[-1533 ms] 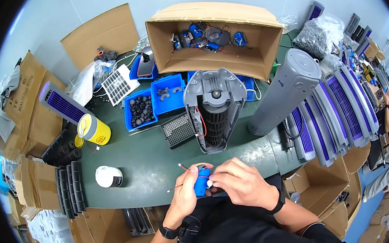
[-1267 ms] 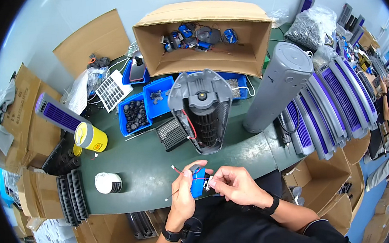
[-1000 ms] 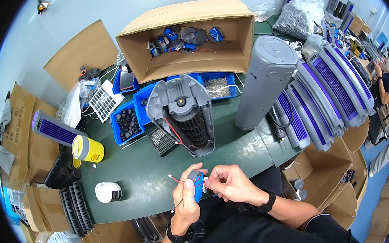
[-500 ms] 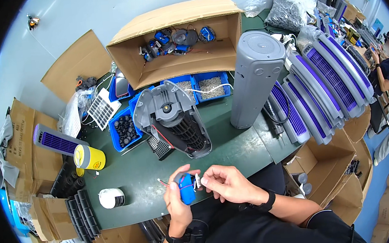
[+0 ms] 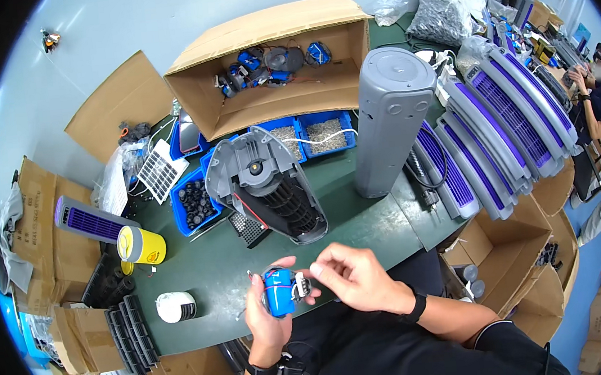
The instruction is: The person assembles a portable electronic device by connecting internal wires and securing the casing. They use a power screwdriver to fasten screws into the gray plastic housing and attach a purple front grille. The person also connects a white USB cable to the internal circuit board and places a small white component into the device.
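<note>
While both forearms come up from the lower edge of the head view, the left hand (image 5: 269, 326) is closed around a blue block (image 5: 279, 292) with thin wires across it, and its fingers and thumb press on the sides. This blue block is held above the near edge of the green table (image 5: 367, 235), in front of the person's body. A small white piece (image 5: 301, 283) sits at the right side of the block. The right hand (image 5: 359, 282) is just beside, with thumb and forefinger bent close together; I cannot tell if something thin is pinched between them. Beyond the hands lies an open grey housing (image 5: 229, 174) with a black ribbed roller (image 5: 289, 206) inside. To the right of it, a grey tower (image 5: 395, 131) stands upright. To the left, a white jar (image 5: 173, 308) stands near a yellow container (image 5: 148, 247).
</note>
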Tool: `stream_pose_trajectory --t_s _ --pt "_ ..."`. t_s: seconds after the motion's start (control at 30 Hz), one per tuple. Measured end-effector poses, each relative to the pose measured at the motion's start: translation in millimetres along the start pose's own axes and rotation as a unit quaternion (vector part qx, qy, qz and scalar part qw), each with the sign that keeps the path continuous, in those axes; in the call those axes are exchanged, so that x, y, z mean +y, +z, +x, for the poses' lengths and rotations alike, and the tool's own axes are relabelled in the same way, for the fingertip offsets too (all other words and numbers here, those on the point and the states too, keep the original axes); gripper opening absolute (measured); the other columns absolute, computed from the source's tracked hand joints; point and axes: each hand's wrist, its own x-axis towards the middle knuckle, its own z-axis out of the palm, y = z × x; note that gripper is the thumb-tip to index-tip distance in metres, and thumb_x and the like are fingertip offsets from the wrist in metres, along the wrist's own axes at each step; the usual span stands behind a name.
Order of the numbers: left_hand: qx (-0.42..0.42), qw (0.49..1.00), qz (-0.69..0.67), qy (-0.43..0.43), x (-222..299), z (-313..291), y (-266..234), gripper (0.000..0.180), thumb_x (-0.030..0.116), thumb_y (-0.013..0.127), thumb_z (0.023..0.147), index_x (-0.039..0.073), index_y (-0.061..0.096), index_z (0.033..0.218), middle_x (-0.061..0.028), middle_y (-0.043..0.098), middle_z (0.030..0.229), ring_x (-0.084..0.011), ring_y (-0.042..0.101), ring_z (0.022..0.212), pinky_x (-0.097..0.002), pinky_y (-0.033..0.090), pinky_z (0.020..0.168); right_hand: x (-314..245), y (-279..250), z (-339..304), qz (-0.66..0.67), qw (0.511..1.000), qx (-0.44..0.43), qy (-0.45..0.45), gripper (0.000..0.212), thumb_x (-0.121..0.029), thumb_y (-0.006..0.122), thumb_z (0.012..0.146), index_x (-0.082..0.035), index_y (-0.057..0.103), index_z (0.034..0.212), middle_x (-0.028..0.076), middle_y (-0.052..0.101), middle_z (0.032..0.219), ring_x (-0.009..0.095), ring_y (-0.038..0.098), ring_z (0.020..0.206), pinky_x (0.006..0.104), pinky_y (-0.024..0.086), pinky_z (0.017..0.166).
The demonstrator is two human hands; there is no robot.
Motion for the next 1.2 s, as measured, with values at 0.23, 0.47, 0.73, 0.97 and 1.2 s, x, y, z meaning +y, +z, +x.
stream_pose_trajectory --t_s 0.23,0.47,0.73,0.97,1.2 --pt "-0.103 0.968 -0.201 -0.108 57 -6 -28 0.072 0.058 0.037 0.106 -0.003 0.055 0.138 -0.0378 0.067 0.114 -0.0424 0.072 0.084 -0.0438 0.061 0.070 -37 -10 45 -0.134 0.927 0.199 -0.290 0.047 -0.014 0.086 0.083 -0.001 0.063 0.122 0.014 0.068 0.110 0.029 0.066 0.097 0.0359 0.056 0.075" --pt "-0.093 0.994 -0.038 0.050 161 -17 -3 0.074 0.059 0.031 0.106 -0.006 0.056 0.133 -0.0369 0.069 0.102 -0.0409 0.072 0.076 -0.0430 0.059 0.063 -48 -15 96 -0.025 0.962 0.106 -0.252 0.106 -0.043 0.097 0.072 -0.002 0.041 0.152 0.020 0.053 0.144 0.033 0.054 0.135 0.0477 0.041 0.114" --pt "-0.100 0.904 0.318 0.268 207 13 46 0.056 0.040 0.035 0.111 -0.004 0.065 0.131 -0.0150 0.071 0.108 -0.0196 0.069 0.092 -0.0327 0.057 0.085 -54 -16 124 0.093 0.983 -0.052 -0.149 0.090 -0.046 0.099 0.067 -0.001 0.060 0.134 0.011 0.069 0.121 0.018 0.063 0.115 0.0362 0.048 0.106" --pt "-0.124 0.719 0.593 0.340 215 19 91 0.039 0.025 0.051 0.106 0.001 0.067 0.131 -0.0084 0.070 0.116 -0.0175 0.062 0.104 -0.0357 0.049 0.093 -53 -3 100 0.131 0.977 -0.087 -0.143 0.082 -0.042 0.101 0.067 -0.001 0.063 0.126 0.008 0.071 0.113 0.015 0.064 0.105 0.0327 0.050 0.097" --pt "-0.153 0.636 0.661 0.367 209 26 100 0.034 0.019 0.057 0.100 0.003 0.068 0.128 -0.0140 0.065 0.100 -0.0282 0.062 0.092 -0.0382 0.049 0.087 -58 -2 91 0.105 0.982 -0.086 -0.133 0.078 -0.044 0.100 0.068 -0.004 0.064 0.124 0.007 0.072 0.112 0.016 0.066 0.102 0.0338 0.052 0.095"
